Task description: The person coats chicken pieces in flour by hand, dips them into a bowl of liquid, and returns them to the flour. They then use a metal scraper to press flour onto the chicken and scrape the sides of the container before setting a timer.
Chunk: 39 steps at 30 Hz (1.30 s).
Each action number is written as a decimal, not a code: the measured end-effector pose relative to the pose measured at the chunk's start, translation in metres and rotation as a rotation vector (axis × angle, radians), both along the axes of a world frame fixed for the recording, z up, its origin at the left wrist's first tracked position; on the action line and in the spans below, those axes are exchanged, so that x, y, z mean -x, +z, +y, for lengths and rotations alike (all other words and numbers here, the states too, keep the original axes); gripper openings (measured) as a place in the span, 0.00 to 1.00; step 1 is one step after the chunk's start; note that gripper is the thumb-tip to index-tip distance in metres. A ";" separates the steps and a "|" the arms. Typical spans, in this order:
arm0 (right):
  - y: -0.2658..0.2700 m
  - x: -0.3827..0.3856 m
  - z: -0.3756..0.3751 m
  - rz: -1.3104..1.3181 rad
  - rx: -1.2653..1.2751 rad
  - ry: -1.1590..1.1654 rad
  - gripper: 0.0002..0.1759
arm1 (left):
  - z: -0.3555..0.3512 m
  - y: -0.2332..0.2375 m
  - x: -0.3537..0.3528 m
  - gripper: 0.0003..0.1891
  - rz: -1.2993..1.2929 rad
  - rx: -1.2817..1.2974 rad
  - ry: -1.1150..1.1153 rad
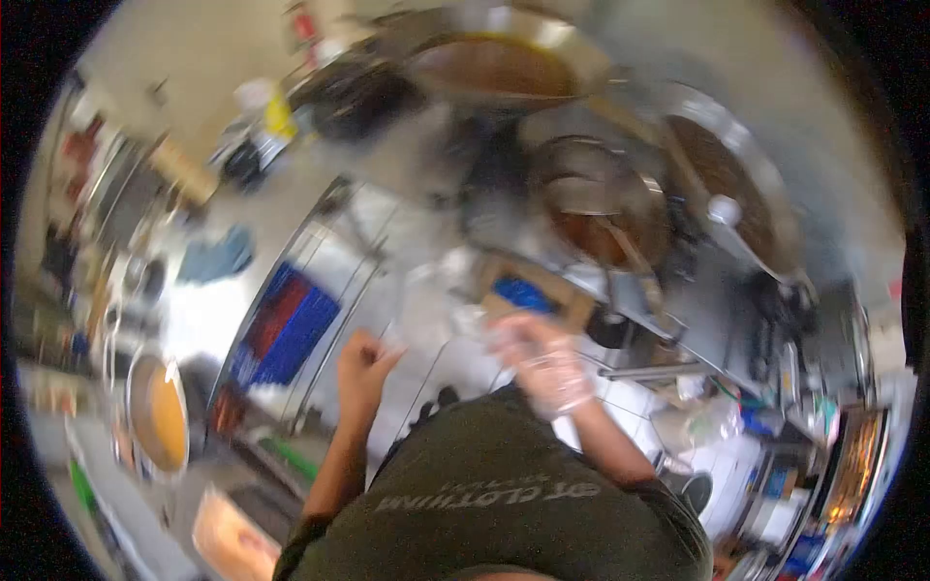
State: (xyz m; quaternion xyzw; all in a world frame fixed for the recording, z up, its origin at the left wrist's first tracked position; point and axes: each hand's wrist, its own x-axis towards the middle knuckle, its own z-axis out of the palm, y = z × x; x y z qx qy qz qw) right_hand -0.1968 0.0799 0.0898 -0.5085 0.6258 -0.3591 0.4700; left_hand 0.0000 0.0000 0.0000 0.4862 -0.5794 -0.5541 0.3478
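In a kitchen with a tiled floor (625, 397), faces a wide metal pan (557, 34) of brown liquid, then a smaller pot (586, 194) with a long handle leaning in. Has a cardboard box (572, 308) bearing a blue item (521, 293) just beyond the right hand (542, 358) (gloved in clear plastic, too blurred to tell whether open or gripping). Holds the bare left hand (368, 363) well apart from it, fingers curled, contents impossible to tell.

Dark lettered T-shirt, clear right glove (544, 363)
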 end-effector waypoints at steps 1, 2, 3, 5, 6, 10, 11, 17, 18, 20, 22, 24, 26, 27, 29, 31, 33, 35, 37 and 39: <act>0.000 0.006 -0.005 0.058 0.033 -0.076 0.18 | -0.009 -0.006 -0.002 0.14 -0.015 0.003 -0.055; -0.009 -0.009 -0.018 0.121 0.008 -0.008 0.19 | -0.018 -0.013 -0.004 0.14 0.053 -0.037 -0.134; 0.024 0.039 -0.004 0.232 0.015 0.063 0.20 | -0.007 0.014 0.061 0.13 0.158 -0.032 -0.211; -0.013 0.005 -0.050 0.233 0.158 0.016 0.20 | -0.063 -0.001 0.043 0.12 0.207 0.070 -0.420; -0.020 -0.010 -0.048 0.089 0.140 0.022 0.21 | -0.061 0.008 0.025 0.12 0.171 0.025 -0.495; -0.043 -0.001 -0.040 -0.030 0.055 -0.006 0.18 | -0.052 0.022 0.042 0.08 0.231 -0.290 -0.508; -0.048 0.001 -0.036 -0.034 0.039 -0.044 0.17 | -0.052 0.018 0.045 0.08 0.219 -0.322 -0.518; -0.077 0.030 -0.012 -0.035 0.145 -0.410 0.08 | -0.053 0.019 0.064 0.12 -0.065 0.063 -0.514; -0.074 0.037 -0.007 0.005 0.175 -0.465 0.07 | -0.054 0.017 0.067 0.13 -0.191 0.194 -0.470; -0.068 0.046 -0.003 0.144 0.154 -0.509 0.08 | -0.049 0.019 0.073 0.15 -0.335 0.301 -0.481; -0.047 0.055 0.006 0.411 0.408 -0.395 0.07 | -0.046 0.017 0.079 0.16 -0.417 0.365 -0.495; -0.034 0.068 0.011 0.751 0.632 -0.250 0.07 | -0.041 0.009 0.082 0.17 -0.447 0.372 -0.517; -0.002 0.084 0.016 0.616 0.889 -0.220 0.08 | -0.034 0.009 0.086 0.16 -0.477 0.286 -0.506; 0.009 0.091 0.018 0.545 1.013 -0.201 0.08 | -0.029 0.010 0.091 0.16 -0.487 0.240 -0.498; 0.008 0.091 0.025 0.387 0.992 0.095 0.10 | -0.022 0.022 0.105 0.14 -0.437 0.099 -0.554; 0.000 0.093 0.026 0.302 0.918 0.345 0.12 | -0.008 0.036 0.120 0.13 -0.324 -0.086 -0.576; -0.026 0.103 0.018 0.308 0.810 0.558 0.14 | 0.006 0.047 0.135 0.12 -0.135 -0.294 -0.552; -0.037 0.116 0.018 0.222 0.731 0.575 0.11 | 0.013 0.034 0.140 0.08 -0.033 -0.434 -0.453; -0.050 0.122 0.023 0.124 0.635 0.599 0.09 | 0.029 0.033 0.142 0.04 0.162 -0.629 -0.334; -0.062 0.114 0.030 0.120 0.691 0.611 0.10 | 0.049 0.045 0.141 0.10 0.262 -0.620 -0.318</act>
